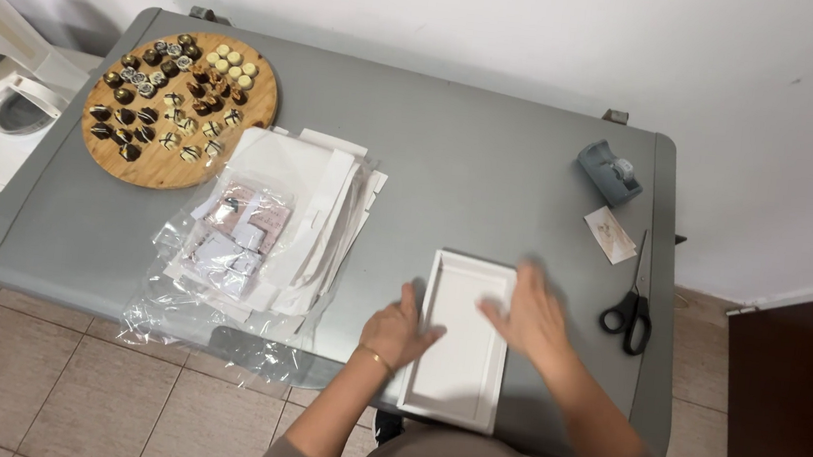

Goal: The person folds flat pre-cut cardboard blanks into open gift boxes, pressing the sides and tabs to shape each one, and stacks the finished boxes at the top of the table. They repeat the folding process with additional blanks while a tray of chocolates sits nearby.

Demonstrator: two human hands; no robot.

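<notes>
A shallow white rectangular box lid or tray (461, 363) lies near the front edge of the grey table (452, 173). My left hand (399, 329) rests at its left rim, fingers curled against the edge. Over the tray's upper right part my right hand (529, 315) lies flat and blurred, fingers spread, touching the tray. Neither hand lifts anything.
A round wooden board (160, 160) carrying several chocolates sits at the back left. Flat white cardboard pieces (315, 200) and clear plastic bags (225, 251) lie left of the tray. Scissors (632, 305), a small card (611, 234) and a grey tape dispenser (609, 171) are at the right.
</notes>
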